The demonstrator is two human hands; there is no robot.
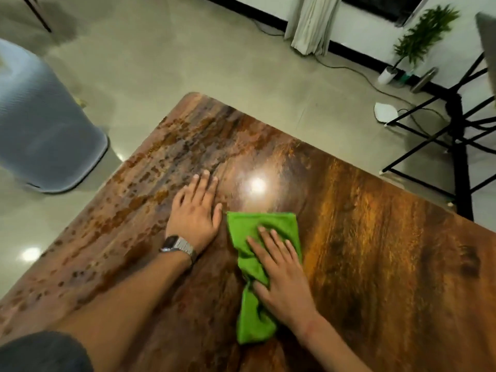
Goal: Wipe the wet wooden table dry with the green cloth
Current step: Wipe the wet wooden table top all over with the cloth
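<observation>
Cloth first: one green cloth (264, 267), crumpled lengthwise, lies on the one wooden table (375, 264) near its middle. Two hands are mine. My right hand (281, 277) lies palm-down on the cloth, fingers spread and flat, pressing it rather than gripping. My left hand (196, 213) rests flat on the bare wood just beside the cloth's left edge, fingers straight and close together, holding nothing, one watch (178, 247) on its wrist. Wet blotches (128, 210) cover the table's left part. One potted plant (418, 41) stands on the floor beyond.
</observation>
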